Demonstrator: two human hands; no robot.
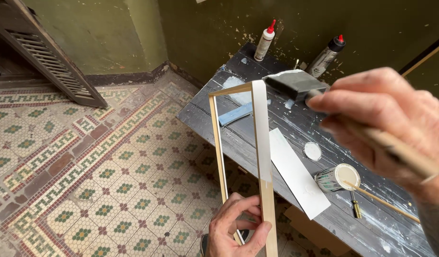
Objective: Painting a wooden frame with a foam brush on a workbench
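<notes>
My left hand (238,227) grips the lower part of a narrow wooden frame (263,147), held upright over the floor. The frame's right side is white along its upper length and bare wood below. My right hand (386,114) holds a foam brush (295,84) by its wooden handle. The dark foam head, smeared with white, touches the top of the frame's right side.
A dark paint-spattered table (295,119) stands against the wall. On it lie a small open paint can (337,177) with a stir stick, its round lid (312,151), a white strip (298,173), a screwdriver (355,207) and two glue bottles (264,42). The floor is patterned tile (110,176). A louvred shutter (52,62) leans at far left.
</notes>
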